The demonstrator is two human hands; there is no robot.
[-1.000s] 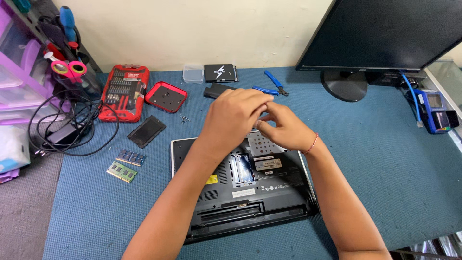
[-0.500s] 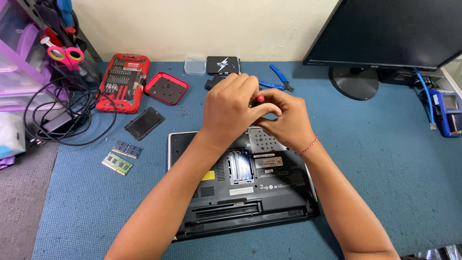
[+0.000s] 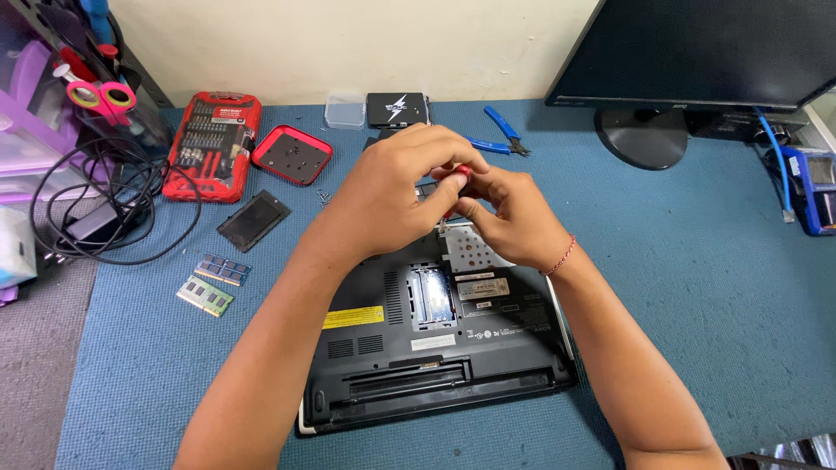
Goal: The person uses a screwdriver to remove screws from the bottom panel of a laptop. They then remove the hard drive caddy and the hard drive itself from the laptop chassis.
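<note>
Pinching a small red-handled tool (image 3: 460,174) between both hands above the far end of the upturned laptop (image 3: 435,348) on the blue counter (image 3: 697,287). Left hand (image 3: 396,187) curling its fingers (image 3: 453,157) over the handle's top; right hand (image 3: 505,213) closing on it from below, slightly nearer. Tool's axis mostly hidden, seemingly pointing down toward the open bay (image 3: 470,248).

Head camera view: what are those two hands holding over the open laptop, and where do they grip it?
A small red-tipped tool, likely a screwdriver, pinched at its top between both hands' fingers; its lower part is hidden.
</note>
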